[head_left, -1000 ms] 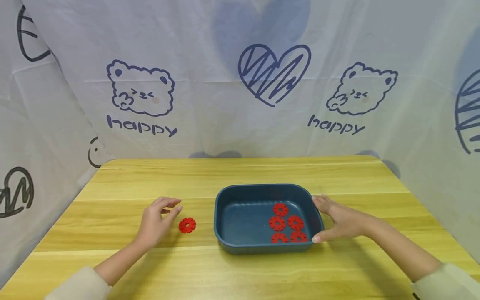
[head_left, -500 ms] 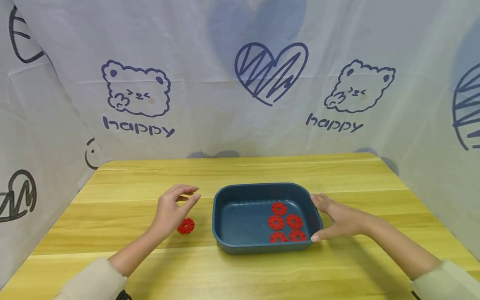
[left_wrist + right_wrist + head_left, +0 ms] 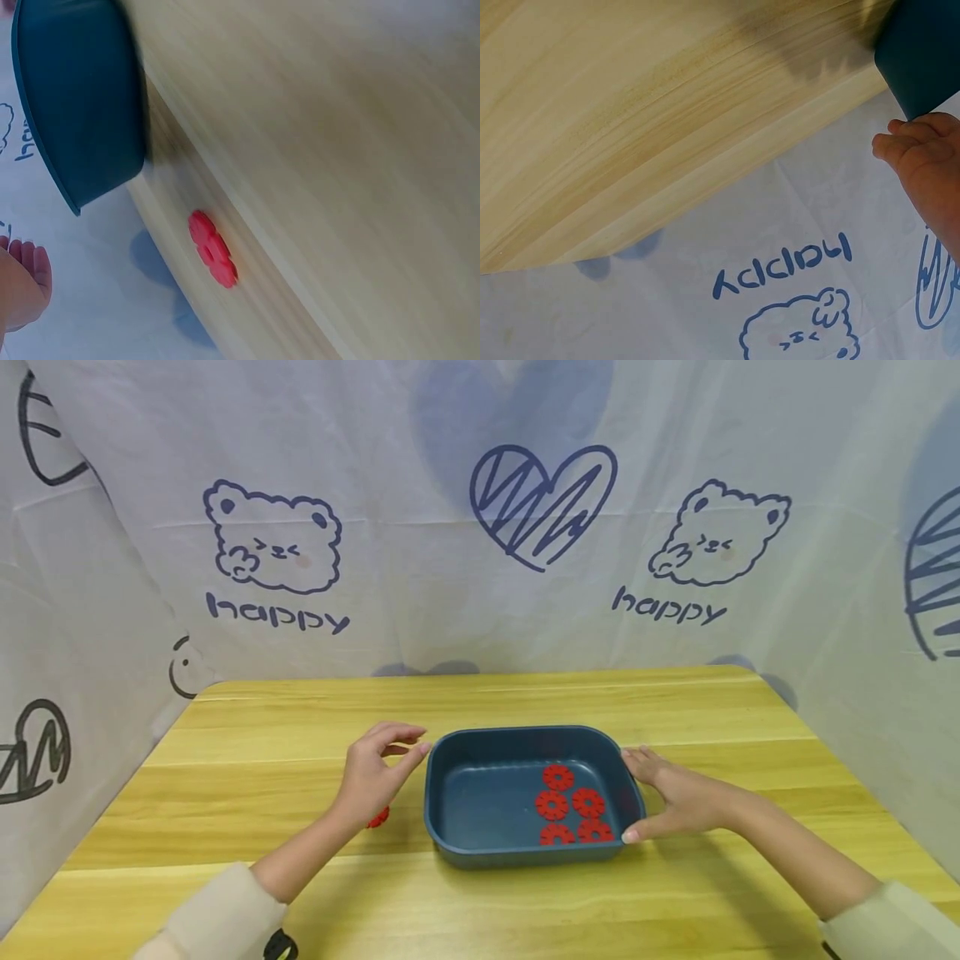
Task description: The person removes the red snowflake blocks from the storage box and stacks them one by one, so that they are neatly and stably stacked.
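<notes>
A dark blue plastic bin (image 3: 525, 858) sits on the table with several red notched plastic discs (image 3: 552, 805) lying at its right end. My left hand (image 3: 369, 774) hovers beside the bin's left rim, its thumb and fingers apart with nothing between them. One more red notched disc (image 3: 212, 249) lies on the tabletop outside the bin; in the head view the left wrist partly covers it. My right hand (image 3: 678, 800) holds the bin's right end, thumb at the front corner and fingers at the back one. The right wrist view shows bent fingers (image 3: 919, 135) against the bin's edge.
A yellow wood-grain table (image 3: 525, 910) carries everything. Behind it and along both sides hangs a white cloth (image 3: 420, 560) printed with bears and hearts. A dark band (image 3: 281, 945) shows near the left sleeve.
My left hand has moved right, from beside the loose disc, past it, to the bin's left rim. The loose disc stays on the table. The right hand keeps its place on the bin.
</notes>
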The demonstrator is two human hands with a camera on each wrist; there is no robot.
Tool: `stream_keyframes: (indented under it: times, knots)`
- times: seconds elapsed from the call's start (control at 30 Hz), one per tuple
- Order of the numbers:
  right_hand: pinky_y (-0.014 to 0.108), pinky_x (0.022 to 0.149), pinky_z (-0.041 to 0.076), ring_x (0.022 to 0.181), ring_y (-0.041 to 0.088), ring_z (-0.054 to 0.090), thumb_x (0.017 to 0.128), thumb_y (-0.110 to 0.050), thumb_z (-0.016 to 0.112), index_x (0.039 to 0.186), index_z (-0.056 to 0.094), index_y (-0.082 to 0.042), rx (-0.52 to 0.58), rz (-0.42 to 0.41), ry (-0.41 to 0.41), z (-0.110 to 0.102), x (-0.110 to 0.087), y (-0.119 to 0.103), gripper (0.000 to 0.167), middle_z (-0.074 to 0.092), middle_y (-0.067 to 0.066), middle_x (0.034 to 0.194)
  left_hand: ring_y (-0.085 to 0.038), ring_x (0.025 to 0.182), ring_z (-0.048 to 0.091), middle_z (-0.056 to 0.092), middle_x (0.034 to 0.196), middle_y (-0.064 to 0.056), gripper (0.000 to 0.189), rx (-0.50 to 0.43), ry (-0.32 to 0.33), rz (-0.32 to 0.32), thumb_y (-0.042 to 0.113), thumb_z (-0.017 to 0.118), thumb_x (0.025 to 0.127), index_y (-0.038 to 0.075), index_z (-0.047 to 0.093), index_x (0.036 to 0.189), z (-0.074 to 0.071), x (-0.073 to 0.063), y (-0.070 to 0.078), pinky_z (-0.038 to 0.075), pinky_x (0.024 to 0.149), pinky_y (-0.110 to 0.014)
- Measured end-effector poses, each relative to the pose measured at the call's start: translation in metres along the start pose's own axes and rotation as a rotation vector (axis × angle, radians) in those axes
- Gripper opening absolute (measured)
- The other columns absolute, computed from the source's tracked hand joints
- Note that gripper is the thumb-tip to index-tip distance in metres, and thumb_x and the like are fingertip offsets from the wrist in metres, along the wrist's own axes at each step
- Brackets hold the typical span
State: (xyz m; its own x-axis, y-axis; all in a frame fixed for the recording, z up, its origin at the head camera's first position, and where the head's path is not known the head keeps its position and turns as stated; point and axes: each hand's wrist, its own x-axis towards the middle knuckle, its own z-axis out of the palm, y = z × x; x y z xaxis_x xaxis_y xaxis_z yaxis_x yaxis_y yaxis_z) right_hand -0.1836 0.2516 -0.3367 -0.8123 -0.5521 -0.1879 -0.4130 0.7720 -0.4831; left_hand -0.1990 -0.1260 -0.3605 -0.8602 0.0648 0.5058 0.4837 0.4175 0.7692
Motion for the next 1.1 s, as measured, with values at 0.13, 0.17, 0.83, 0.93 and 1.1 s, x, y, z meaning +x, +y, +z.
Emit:
stream_keyframes:
  times: [0.13, 0.17, 0.83, 0.93, 1.1]
  knots:
    - [0.067, 0.105, 0.016, 0.136, 0.053, 0.005, 0.072, -0.055, 0.071, 0.142, 0.017, 0.014, -0.001, 0.007, -0.002, 0.0, 0.0, 0.0, 0.112, 0.014, 0.031, 0.149, -0.028, 0.089, 0.064, 0.066, 0.096, -0.016, 0.021, -0.019, 0.0, 0.01, 0.003, 0.072, 0.078, -0.005, 0.069, 0.098, 0.008, 0.001, 0.003, 0.056, 0.076, -0.035]
    - [0.067, 0.105, 0.017, 0.136, 0.053, 0.006, 0.072, -0.055, 0.071, 0.142, 0.017, 0.014, -0.003, 0.009, -0.003, 0.001, 0.0, 0.0, 0.112, 0.014, 0.031, 0.15, -0.028, 0.089, 0.064, 0.066, 0.096, -0.016, 0.021, -0.022, -0.002, 0.014, 0.003, 0.072, 0.078, -0.004, 0.069, 0.098, 0.01, 0.001, 0.003, 0.056, 0.076, -0.034]
    - [0.067, 0.105, 0.016, 0.137, 0.052, 0.003, 0.072, -0.055, 0.071, 0.142, 0.016, 0.013, -0.006, 0.008, -0.018, -0.001, 0.001, -0.003, 0.112, 0.011, 0.031, 0.15, -0.024, 0.084, 0.062, 0.065, 0.092, -0.013, 0.019, 0.045, -0.156, 0.083, 0.008, 0.071, 0.08, 0.002, 0.069, 0.098, 0.049, -0.005, 0.017, 0.056, 0.075, -0.036]
    - [0.067, 0.106, 0.016, 0.137, 0.052, 0.004, 0.072, -0.054, 0.071, 0.142, 0.016, 0.013, 0.01, 0.006, -0.016, -0.001, 0.001, -0.003, 0.112, 0.011, 0.031, 0.15, -0.024, 0.085, 0.062, 0.066, 0.094, -0.013, 0.019, 0.033, -0.171, 0.072, 0.008, 0.07, 0.081, 0.002, 0.069, 0.099, 0.054, -0.005, 0.02, 0.055, 0.076, -0.036]
    - [0.067, 0.106, 0.013, 0.136, 0.053, 0.002, 0.073, -0.052, 0.072, 0.141, 0.015, 0.015, 0.041, -0.001, -0.017, -0.001, 0.0, -0.002, 0.112, 0.01, 0.032, 0.15, -0.022, 0.085, 0.062, 0.067, 0.095, -0.011, 0.018, 0.023, -0.162, 0.085, 0.008, 0.07, 0.081, 0.003, 0.069, 0.098, 0.063, -0.002, 0.026, 0.055, 0.075, -0.032]
